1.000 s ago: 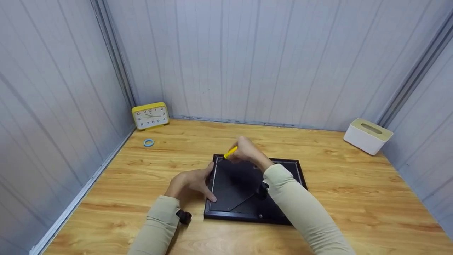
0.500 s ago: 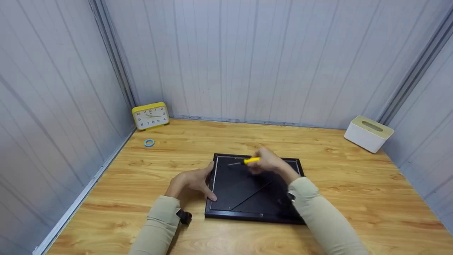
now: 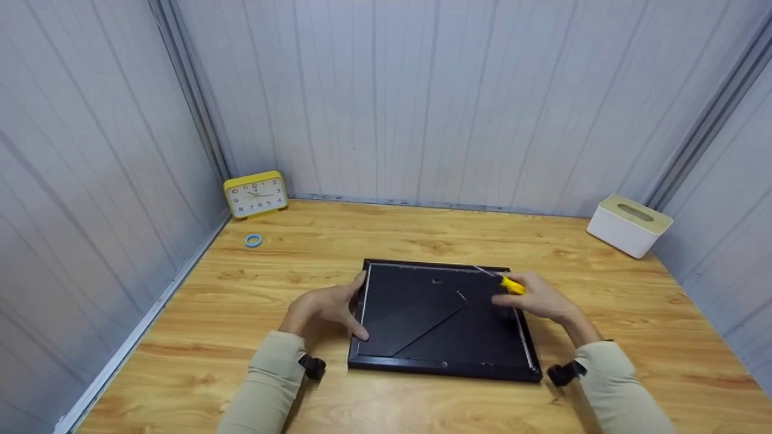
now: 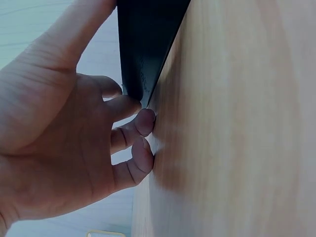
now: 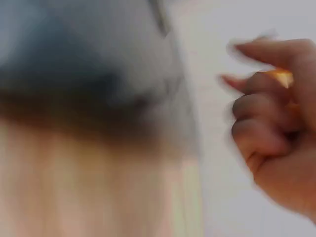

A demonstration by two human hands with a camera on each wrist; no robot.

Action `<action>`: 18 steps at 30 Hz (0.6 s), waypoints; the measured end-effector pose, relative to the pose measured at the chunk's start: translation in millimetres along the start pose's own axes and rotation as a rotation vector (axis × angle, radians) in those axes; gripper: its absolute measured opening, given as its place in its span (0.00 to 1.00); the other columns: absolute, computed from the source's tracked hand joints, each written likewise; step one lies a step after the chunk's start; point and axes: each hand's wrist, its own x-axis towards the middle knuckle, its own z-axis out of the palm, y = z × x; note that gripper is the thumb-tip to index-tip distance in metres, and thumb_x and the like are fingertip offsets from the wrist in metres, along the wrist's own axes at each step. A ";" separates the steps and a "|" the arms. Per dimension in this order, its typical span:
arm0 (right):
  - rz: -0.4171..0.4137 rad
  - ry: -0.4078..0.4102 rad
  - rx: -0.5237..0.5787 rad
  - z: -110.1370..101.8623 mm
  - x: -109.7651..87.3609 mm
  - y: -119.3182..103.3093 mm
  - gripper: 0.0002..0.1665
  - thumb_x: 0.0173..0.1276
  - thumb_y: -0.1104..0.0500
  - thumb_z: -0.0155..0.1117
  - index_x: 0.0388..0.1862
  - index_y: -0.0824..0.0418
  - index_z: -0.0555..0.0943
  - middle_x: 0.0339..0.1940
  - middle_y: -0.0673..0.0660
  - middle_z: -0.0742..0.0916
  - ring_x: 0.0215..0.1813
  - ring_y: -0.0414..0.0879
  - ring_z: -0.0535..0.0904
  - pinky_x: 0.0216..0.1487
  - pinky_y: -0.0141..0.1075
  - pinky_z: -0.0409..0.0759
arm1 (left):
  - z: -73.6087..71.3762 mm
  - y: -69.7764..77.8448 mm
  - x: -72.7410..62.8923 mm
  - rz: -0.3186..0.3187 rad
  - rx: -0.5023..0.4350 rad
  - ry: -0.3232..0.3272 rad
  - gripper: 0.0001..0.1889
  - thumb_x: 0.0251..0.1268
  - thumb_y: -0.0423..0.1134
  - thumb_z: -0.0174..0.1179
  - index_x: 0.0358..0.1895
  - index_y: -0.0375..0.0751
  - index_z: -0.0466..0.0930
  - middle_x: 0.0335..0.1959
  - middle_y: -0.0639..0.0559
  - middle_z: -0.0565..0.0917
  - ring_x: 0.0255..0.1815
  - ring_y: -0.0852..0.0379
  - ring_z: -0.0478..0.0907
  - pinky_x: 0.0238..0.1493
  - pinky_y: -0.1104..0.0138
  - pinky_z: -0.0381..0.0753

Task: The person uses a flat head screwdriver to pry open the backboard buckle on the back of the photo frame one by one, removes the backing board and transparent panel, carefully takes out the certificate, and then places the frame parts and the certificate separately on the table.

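Observation:
A black picture frame (image 3: 410,313) lies back side up on the wooden table, a diagonal seam crossing its backing. My left hand (image 3: 329,308) grips its left edge, with the thumb over the border. In the left wrist view, the fingers (image 4: 143,123) are bent at the frame's corner, low against the tabletop. My right hand (image 3: 537,295) holds a screwdriver (image 3: 512,285) with a yellow handle over the frame's upper right part. Its thin metal shaft points up and left. In the blurred right wrist view, the curled fingers (image 5: 261,113) hide most of the handle.
A yellow alarm clock (image 3: 256,194) stands at the back left, with a light blue ring (image 3: 253,241) in front of it. At the back right sits a white tissue box (image 3: 629,226) with a wood-coloured lid. Panelled walls (image 3: 398,102) enclose the table on three sides.
My right hand has moved right with the screwdriver, from the frame's upper left corner to its upper right side. The left hand and the frame have stayed put.

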 end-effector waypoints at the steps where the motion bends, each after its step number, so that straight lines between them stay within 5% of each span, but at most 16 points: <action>1: -0.004 0.010 -0.035 -2.5 -4.3 3.9 0.38 0.63 0.48 0.74 0.67 0.66 0.75 0.42 0.62 0.82 0.32 0.45 0.69 0.34 0.34 0.70 | 0.1 0.2 0.4 0.003 0.000 -0.001 0.76 0.40 0.55 0.82 0.81 0.40 0.26 0.81 0.36 0.41 0.80 0.47 0.43 0.77 0.55 0.47; 6: -0.002 -0.044 -0.125 -8.4 -19.8 19.8 0.59 0.51 0.44 0.82 0.76 0.65 0.66 0.72 0.68 0.72 0.55 0.54 0.71 0.55 0.47 0.70 | 0.7 0.3 -0.4 -0.009 0.014 0.001 0.76 0.40 0.55 0.82 0.81 0.41 0.27 0.81 0.37 0.41 0.80 0.48 0.42 0.77 0.56 0.47; 12: 0.009 -0.106 -0.120 -9.1 -29.8 36.3 0.59 0.53 0.44 0.81 0.78 0.64 0.62 0.73 0.68 0.71 0.63 0.57 0.69 0.63 0.55 0.69 | 0.9 0.2 0.2 -0.007 0.002 0.000 0.76 0.40 0.55 0.82 0.81 0.40 0.28 0.81 0.37 0.42 0.79 0.48 0.44 0.77 0.56 0.49; 18: -0.002 -0.129 -0.042 -14.1 -20.3 46.6 0.50 0.62 0.51 0.76 0.78 0.59 0.63 0.61 0.63 0.78 0.47 0.52 0.68 0.48 0.40 0.65 | -0.6 9.9 -6.0 -0.055 0.057 0.019 0.75 0.40 0.55 0.82 0.81 0.38 0.30 0.81 0.36 0.45 0.79 0.48 0.47 0.77 0.56 0.51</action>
